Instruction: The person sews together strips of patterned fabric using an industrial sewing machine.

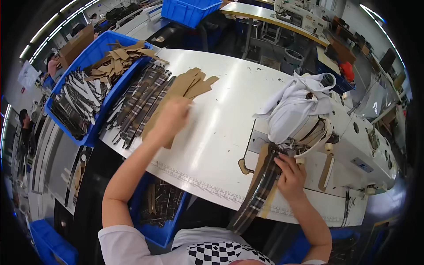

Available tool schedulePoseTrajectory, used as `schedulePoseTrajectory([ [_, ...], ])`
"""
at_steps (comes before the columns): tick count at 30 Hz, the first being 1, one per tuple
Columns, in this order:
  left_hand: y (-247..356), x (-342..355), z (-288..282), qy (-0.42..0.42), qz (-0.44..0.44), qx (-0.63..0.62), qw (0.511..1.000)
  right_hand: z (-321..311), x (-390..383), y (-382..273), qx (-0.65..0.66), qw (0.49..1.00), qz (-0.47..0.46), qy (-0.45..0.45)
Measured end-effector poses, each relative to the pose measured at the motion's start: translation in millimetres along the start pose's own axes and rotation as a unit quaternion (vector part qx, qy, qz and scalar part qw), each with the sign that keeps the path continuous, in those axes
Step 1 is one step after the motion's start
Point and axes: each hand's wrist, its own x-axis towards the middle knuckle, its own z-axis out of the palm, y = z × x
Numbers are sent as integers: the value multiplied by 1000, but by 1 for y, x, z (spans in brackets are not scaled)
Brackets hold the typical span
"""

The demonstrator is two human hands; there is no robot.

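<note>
My right hand [291,174] is beside the needle area of a white sewing machine [360,137], its fingers closed on the edge of a plaid fabric strip [260,194]. The strip runs under the machine head and hangs over the table's front edge. A brown strip [260,164] lies along its left side. Over on the left, my left hand [174,115] is above a pile of brown strips [190,84]. Its fingers are smeared by motion, so I cannot tell whether they hold anything. Plaid strips [143,99] lie stacked left of that pile.
White cloth [300,104] covers the machine head. A blue bin [95,53] of plaid and brown pieces stands at the left table edge. Another blue bin [170,229] sits below the white table [221,145]. A brown strip [326,172] lies right of the needle area.
</note>
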Motion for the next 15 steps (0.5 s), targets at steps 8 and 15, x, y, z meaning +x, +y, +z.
schedulePoseTrajectory([
  [8,-93,-20,6,-90,-162,104,977,-4,4,-12,3,999,-18,47],
  [15,-8,-10,-32,79,-58,25,995,-26,21,-57,409,856,291,-121],
])
